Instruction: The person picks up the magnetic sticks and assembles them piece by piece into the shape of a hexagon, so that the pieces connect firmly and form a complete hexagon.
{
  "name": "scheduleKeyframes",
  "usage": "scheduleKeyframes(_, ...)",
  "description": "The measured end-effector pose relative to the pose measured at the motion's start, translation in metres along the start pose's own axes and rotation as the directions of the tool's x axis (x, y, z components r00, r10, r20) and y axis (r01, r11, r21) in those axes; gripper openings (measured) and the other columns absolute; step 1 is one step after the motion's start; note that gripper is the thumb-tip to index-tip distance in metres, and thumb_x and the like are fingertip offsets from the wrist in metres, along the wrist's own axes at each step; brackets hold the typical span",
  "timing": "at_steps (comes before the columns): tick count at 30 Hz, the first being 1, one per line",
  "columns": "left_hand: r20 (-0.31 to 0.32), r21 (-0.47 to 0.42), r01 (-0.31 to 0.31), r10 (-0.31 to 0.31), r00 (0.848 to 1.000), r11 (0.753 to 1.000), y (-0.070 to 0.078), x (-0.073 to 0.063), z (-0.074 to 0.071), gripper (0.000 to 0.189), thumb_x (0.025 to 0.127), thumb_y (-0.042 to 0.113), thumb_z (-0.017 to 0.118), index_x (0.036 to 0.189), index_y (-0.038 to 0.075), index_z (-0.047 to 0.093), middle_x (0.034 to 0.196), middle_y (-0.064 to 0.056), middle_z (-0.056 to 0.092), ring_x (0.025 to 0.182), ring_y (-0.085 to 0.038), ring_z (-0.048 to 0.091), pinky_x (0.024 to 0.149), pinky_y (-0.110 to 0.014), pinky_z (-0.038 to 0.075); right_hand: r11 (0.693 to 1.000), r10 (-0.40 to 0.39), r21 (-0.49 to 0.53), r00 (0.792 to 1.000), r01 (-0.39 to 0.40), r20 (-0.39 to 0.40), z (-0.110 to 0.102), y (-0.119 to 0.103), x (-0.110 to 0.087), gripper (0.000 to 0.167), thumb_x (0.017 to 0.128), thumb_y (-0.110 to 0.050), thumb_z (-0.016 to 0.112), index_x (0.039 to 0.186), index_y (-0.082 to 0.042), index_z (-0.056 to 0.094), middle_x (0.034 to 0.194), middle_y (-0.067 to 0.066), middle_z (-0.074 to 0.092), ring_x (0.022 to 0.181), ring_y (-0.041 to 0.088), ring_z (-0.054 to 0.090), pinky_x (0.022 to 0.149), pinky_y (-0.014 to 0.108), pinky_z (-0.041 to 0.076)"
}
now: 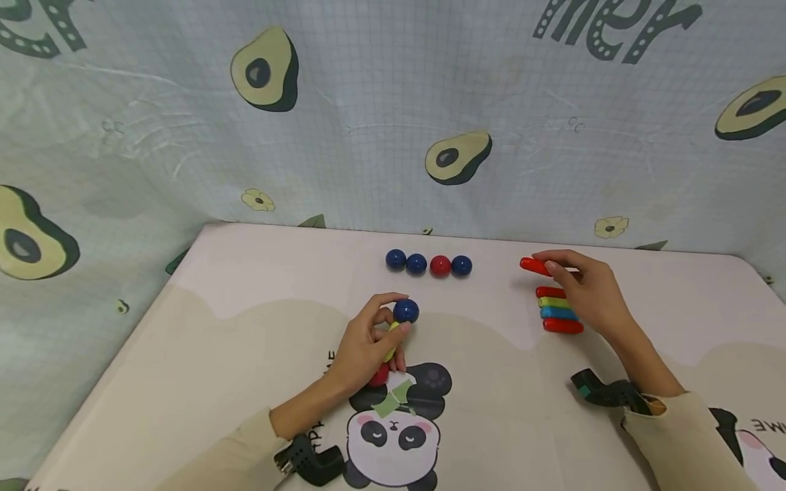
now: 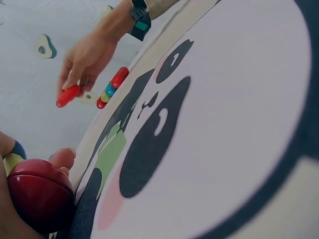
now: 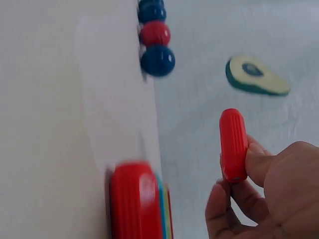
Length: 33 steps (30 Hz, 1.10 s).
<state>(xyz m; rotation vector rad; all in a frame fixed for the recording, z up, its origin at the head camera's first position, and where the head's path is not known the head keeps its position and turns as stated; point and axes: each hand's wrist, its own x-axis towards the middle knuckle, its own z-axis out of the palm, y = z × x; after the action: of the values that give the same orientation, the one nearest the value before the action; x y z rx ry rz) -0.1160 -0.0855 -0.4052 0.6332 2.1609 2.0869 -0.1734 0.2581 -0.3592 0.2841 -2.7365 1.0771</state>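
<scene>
My left hand [image 1: 368, 341] grips a yellow-green rod [image 1: 391, 342] with a blue ball [image 1: 406, 311] at its far end and a red ball [image 1: 379, 375] at its near end. In the left wrist view that red ball [image 2: 40, 195] looms large beside the fingers. Between thumb and fingers, my right hand [image 1: 583, 286] pinches a red rod [image 3: 233, 144], raised over the table. Just in front of this hand lies a stack of rods: a red rod [image 1: 562, 326] nearest, then a blue rod [image 1: 557, 313], a yellow-green rod [image 1: 552, 301] and another red rod [image 1: 550, 292].
Farther back, a row of balls stands on the table: two blue balls [image 1: 416, 264], a red ball [image 1: 440, 266] and a blue ball [image 1: 461, 266]. A panda-printed cover [image 1: 491, 423] lies over the table. Behind its back edge hangs an avocado-patterned curtain [image 1: 368, 88].
</scene>
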Motion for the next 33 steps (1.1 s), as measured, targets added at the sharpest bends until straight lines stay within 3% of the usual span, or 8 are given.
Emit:
scheduleKeyframes(3, -0.002, -0.014, -0.011, 0.011, 1.000, 1.000, 0.001, 0.000, 0.000, 0.039, 0.096, 0.008, 0.057, 0.133, 0.003, 0.043, 0.078, -0.021, 0.054, 0.050, -0.031, 0.060, 0.051, -0.028, 0.050, 0.998, -0.053, 0.026, 0.998, 0.052, 0.028, 0.008, -0.013, -0.002, 0.029, 0.100, -0.026, 0.052, 0.122, -0.012, 0.064, 0.110, 0.012, 0.064, 0.086, 0.023, 0.055, 0.068, 0.017, 0.044)
scheduleKeyframes(7, -0.022, -0.002, 0.002, -0.002, 1.000, 1.000, 0.002, -0.002, 0.002, 0.039, 0.096, 0.010, 0.059, 0.131, 0.005, 0.043, 0.080, -0.019, 0.056, 0.055, -0.030, 0.061, 0.054, -0.023, 0.048, 0.991, -0.103, 0.094, 0.990, 0.095, 0.091, 0.021, -0.029, -0.007, 0.023, 0.098, -0.017, 0.055, 0.118, -0.013, 0.066, 0.103, 0.007, 0.065, 0.078, 0.022, 0.062, 0.063, 0.021, 0.047)
scheduleKeyframes(15, -0.069, 0.016, 0.055, -0.054, 0.996, 0.998, 0.005, -0.007, 0.009, 0.039, 0.094, 0.012, 0.061, 0.125, 0.007, 0.038, 0.096, -0.017, 0.062, 0.066, -0.020, 0.059, 0.060, -0.020, 0.048, 0.970, -0.159, 0.217, 0.964, 0.112, 0.213, 0.045, -0.058, -0.019, 0.022, 0.095, -0.012, 0.059, 0.116, -0.015, 0.067, 0.104, 0.000, 0.064, 0.078, 0.014, 0.061, 0.072, 0.031, 0.053)
scheduleKeyframes(20, -0.052, 0.030, 0.056, -0.054, 0.997, 0.998, 0.006, -0.009, 0.013, 0.038, 0.093, 0.009, 0.062, 0.121, 0.007, 0.036, 0.107, -0.015, 0.062, 0.070, -0.017, 0.062, 0.063, -0.022, 0.051, 0.953, -0.219, 0.261, 0.945, 0.153, 0.243, 0.057, -0.067, -0.024, 0.022, 0.093, -0.009, 0.061, 0.113, -0.016, 0.068, 0.103, -0.002, 0.064, 0.079, 0.015, 0.061, 0.072, 0.028, 0.054)
scheduleKeyframes(25, -0.037, 0.036, 0.042, -0.041, 0.998, 0.998, 0.005, -0.010, 0.013, 0.038, 0.093, 0.008, 0.061, 0.120, 0.006, 0.035, 0.108, -0.018, 0.062, 0.072, -0.019, 0.063, 0.064, -0.022, 0.052, 0.945, -0.254, 0.274, 0.930, 0.179, 0.266, 0.065, -0.073, -0.028, 0.024, 0.091, -0.007, 0.063, 0.113, -0.015, 0.068, 0.104, -0.002, 0.064, 0.082, 0.018, 0.062, 0.071, 0.027, 0.054)
scheduleKeyframes(33, 0.010, 0.078, 0.006, -0.007, 1.000, 0.997, 0.003, -0.009, 0.014, 0.040, 0.093, 0.010, 0.062, 0.122, 0.007, 0.034, 0.105, -0.014, 0.063, 0.067, -0.017, 0.061, 0.063, -0.023, 0.051, 0.933, -0.281, 0.297, 0.926, 0.201, 0.254, 0.070, -0.079, -0.030, 0.024, 0.090, -0.006, 0.064, 0.112, -0.013, 0.068, 0.104, -0.002, 0.064, 0.083, 0.018, 0.062, 0.071, 0.026, 0.054)
